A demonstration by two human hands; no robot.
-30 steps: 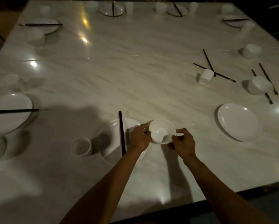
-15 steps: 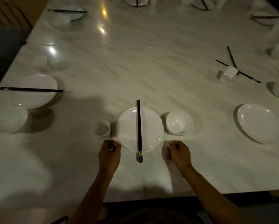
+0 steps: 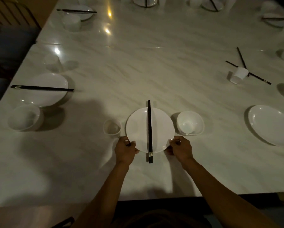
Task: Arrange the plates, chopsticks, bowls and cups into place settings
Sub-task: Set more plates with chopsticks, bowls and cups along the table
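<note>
- I see my left hand (image 3: 125, 150) gripping the near-left rim of the white plate (image 3: 138, 129), fingers curled on its edge.
- My right hand (image 3: 180, 148) grips the near-right rim the same way.
- The plate sits on the marble bench (image 3: 154, 66) near its front edge, black chopsticks (image 3: 149, 129) laid across its middle.
- A cup (image 3: 112, 127) stands just left of it, a bowl (image 3: 189, 122) just right.

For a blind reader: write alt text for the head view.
Both hands, left hand and right hand, grip the near rim of a white plate with black chopsticks across it, a cup left, a bowl right.
</note>
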